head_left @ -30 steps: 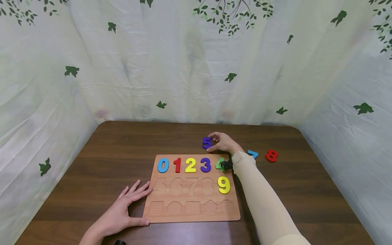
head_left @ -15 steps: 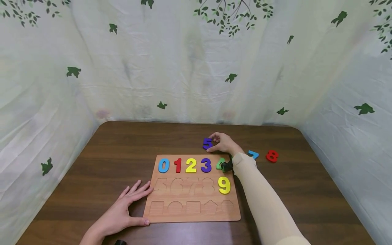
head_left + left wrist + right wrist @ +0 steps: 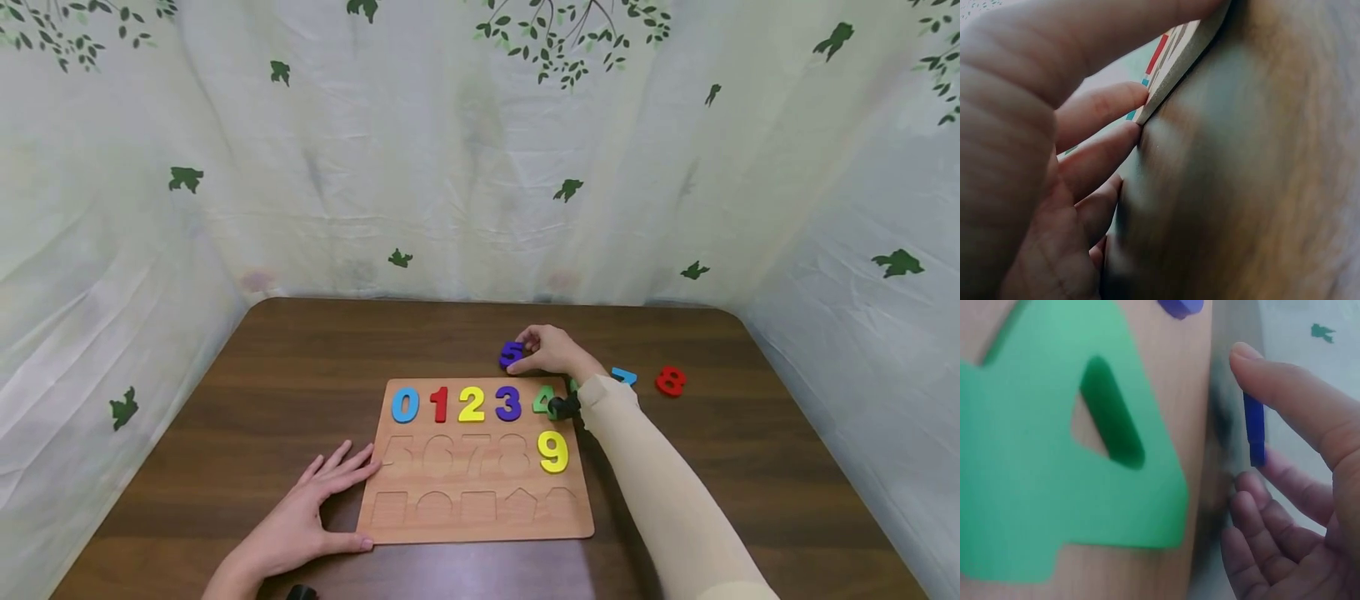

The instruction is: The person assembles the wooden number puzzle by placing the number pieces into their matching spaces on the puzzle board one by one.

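Note:
In the head view my right hand (image 3: 557, 350) pinches a purple number 5 (image 3: 511, 354) between thumb and fingers, just behind the wooden number board (image 3: 480, 521). The right wrist view shows this 5 (image 3: 1254, 428) edge-on between thumb and index finger, the other fingers curled loosely. My left hand (image 3: 303, 521) lies spread at the board's left side, its fingertips and thumb touching the edge. Seated in the board are a blue 0 (image 3: 405, 405), red 1 (image 3: 438, 405), yellow 2 (image 3: 471, 405), purple 3 (image 3: 507, 403), green 4 (image 3: 543, 400) and yellow 9 (image 3: 553, 452).
Right of the board on the brown table (image 3: 750, 467) lie a blue 7 (image 3: 624, 376), partly behind the sleeve, and a red 8 (image 3: 671, 381). A sliver of green (image 3: 573, 385) shows by the right wrist. The board has several vacant outlines. Leaf-printed curtains (image 3: 450, 167) enclose the table.
The purple 5 and my right hand have shifted slightly right and nearer the board. My left hand keeps its place at the board's edge. The head view has moved a little.

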